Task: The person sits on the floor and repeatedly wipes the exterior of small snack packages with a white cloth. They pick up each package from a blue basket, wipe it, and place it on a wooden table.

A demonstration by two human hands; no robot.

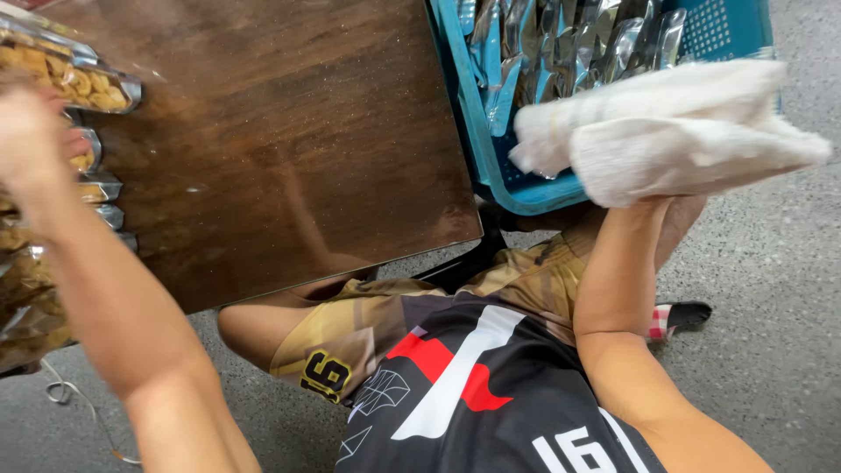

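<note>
Seated person at a dark wooden table (pixel 280 131), seen from above. The right hand (pixel 674 188), wearing a white cloth glove, is blurred at the near edge of a blue plastic basket (pixel 491 149); whether it is clenched or loose cannot be told. The basket rests by the table's right edge and holds upright silvery foil pouches (pixel 561 44). The left hand (pixel 31 140), blurred, lies on a row of clear, silver-edged snack packets (pixel 74 79) filled with golden pieces at the table's left edge; its grasp cannot be told either. Speckled grey floor (pixel 771 289) below.
</note>
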